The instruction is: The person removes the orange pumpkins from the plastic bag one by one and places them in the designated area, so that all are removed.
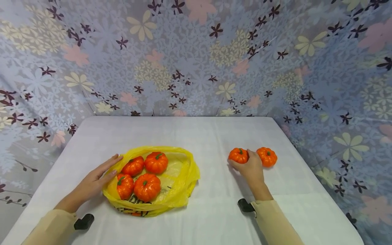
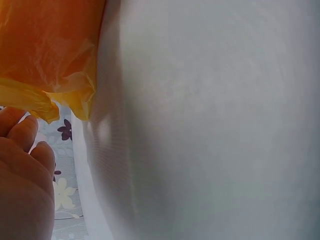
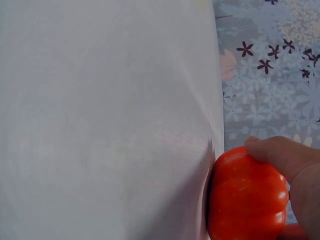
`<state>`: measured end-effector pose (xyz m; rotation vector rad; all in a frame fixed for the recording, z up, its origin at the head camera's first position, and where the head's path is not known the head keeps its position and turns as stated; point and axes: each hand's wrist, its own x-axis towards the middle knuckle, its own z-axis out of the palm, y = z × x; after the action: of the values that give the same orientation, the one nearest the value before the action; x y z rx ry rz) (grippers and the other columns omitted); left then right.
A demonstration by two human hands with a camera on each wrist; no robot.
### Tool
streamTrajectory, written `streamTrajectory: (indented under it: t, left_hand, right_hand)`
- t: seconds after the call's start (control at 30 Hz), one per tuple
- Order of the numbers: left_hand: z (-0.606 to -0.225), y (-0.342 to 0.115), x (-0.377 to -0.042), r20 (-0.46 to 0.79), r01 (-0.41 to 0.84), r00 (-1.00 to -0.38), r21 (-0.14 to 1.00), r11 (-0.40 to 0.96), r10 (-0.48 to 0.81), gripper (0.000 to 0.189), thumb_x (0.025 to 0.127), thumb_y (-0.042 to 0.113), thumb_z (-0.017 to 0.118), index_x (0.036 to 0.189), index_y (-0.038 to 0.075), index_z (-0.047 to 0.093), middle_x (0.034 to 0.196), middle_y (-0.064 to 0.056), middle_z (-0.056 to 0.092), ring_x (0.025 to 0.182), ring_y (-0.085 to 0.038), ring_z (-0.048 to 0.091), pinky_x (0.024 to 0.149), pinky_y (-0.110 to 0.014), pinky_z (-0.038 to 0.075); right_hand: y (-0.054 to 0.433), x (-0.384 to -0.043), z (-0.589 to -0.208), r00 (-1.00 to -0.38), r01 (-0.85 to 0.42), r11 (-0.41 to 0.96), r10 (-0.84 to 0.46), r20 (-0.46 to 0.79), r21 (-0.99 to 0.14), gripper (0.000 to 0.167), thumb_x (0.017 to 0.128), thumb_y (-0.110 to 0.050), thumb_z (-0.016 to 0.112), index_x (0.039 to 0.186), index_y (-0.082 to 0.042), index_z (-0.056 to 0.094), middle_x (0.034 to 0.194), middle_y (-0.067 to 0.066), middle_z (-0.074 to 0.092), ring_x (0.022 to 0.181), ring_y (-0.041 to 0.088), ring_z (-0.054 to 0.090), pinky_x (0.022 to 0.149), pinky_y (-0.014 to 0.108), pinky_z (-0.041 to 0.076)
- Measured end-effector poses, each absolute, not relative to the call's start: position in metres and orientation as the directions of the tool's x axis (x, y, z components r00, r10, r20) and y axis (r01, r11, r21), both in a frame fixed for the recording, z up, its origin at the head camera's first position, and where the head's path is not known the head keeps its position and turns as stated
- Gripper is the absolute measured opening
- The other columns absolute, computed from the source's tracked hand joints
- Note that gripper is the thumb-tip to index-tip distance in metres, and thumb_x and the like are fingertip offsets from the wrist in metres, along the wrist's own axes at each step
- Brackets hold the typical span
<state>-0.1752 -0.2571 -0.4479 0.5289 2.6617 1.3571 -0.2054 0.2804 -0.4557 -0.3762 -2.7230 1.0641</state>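
My right hand (image 1: pixel 253 172) grips a small orange pumpkin (image 1: pixel 237 156) with a green stem, thumb on one side and fingers on the other. In the right wrist view the same pumpkin (image 3: pixel 245 197) sits low over the white cloth, the thumb against its ribbed skin. A second loose pumpkin (image 1: pixel 267 157) lies just right of this hand. On the left, a yellow plastic bag (image 1: pixel 193 170) lies spread wide at its mouth, with several pumpkins (image 1: pixel 147 188) inside. Against the bag's left rim rests my left hand (image 1: pixel 93 182), its fingers extended along the plastic.
White cloth covers the table (image 1: pixel 211 217). A flowered curtain (image 1: pixel 196 68) hangs behind and along both sides. Black devices stick out beside the left cuff (image 1: pixel 58 224) and the right cuff (image 1: pixel 269 214).
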Motion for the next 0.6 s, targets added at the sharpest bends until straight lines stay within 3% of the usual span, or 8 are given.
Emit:
streamTrajectory:
  t: [0.6]
  left_hand:
    - [-0.4469, -0.2563, -0.1734, 0.071, 0.267, -0.933, 0.792, 0.549, 0.352, 0.052, 0.106, 0.030, 0.052, 0.156, 0.019, 0.041, 0.164, -0.017, 0.022, 0.148, -0.048, 0.016, 0.106, -0.079, 0.016]
  right_hand:
    - [0.2813, -0.2059, -0.4530, -0.953, 0.125, 0.869, 0.239, 0.186, -0.479, 0.089, 0.086, -0.039, 0.079, 0.143, 0.017, 0.039, 0.140, 0.037, 0.043, 0.128, 0.055, 0.036, 0.109, 0.064, 0.033]
